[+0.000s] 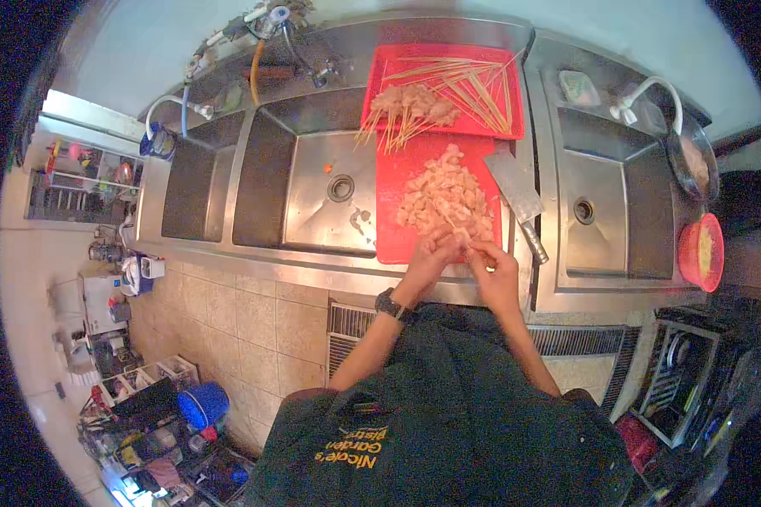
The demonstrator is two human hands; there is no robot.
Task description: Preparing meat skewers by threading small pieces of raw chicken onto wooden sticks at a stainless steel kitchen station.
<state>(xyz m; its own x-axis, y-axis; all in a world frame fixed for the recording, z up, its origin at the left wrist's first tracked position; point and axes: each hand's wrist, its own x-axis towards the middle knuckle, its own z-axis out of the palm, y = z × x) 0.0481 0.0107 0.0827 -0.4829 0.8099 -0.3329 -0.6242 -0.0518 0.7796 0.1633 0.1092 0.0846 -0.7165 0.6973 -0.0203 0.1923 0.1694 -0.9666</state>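
My left hand, with a dark watch on its wrist, holds a small piece of raw meat at the near edge of the meat pile. The fingertips of my right hand pinch at the same piece from the right. Whether a skewer runs through it is too small to tell. Beyond my fingers, cut raw meat is heaped on a red cutting board. A cleaver lies along the board's right side, its handle towards me. Behind, a red tray holds loose bamboo skewers and meat threaded on skewers.
A steel sink basin lies left of the board, another basin right. Faucets rise along the wall. A pink bowl and a pan stand far right. A blue bucket is behind left.
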